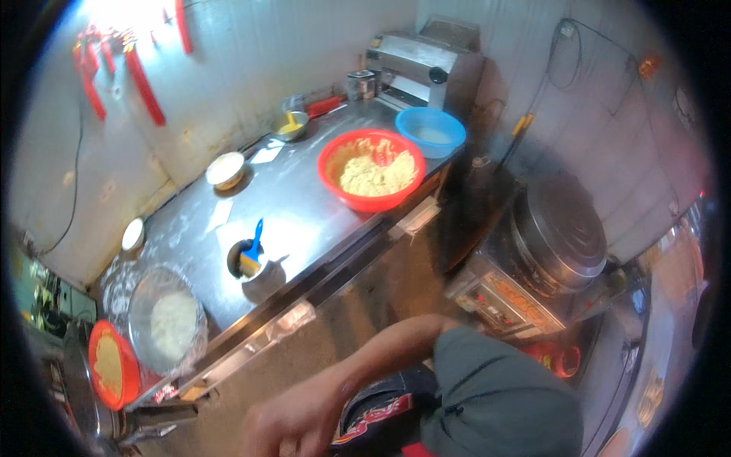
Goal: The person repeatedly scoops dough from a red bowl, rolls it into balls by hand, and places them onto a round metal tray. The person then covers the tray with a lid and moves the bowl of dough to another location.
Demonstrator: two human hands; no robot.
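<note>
My right hand [294, 420] is blurred at the bottom edge, its fingers curled and partly cut off. Nothing I can make out is in it, and its grip is unclear. A bare forearm leads to it from a dark grey sleeve [502, 388]. My left hand is out of view. Beyond the arm stands a steel worktable [285, 183]. On it, a metal pot [265, 284] holds a blue-handled brush [255, 243]. A red basin [371, 203] contains a pale yellow crumbly mixture. Towards the left end, a large bowl [137, 314] with plastic film around its rim holds white dough [174, 323].
A blue basin [432, 150] and a dough-rolling machine [422, 65] occupy the table's far end. Small bowls [227, 181] line the wall side. Another red basin [132, 377] holds yellowish meal at left. At right stands an electric griddle [562, 228] with a round lid.
</note>
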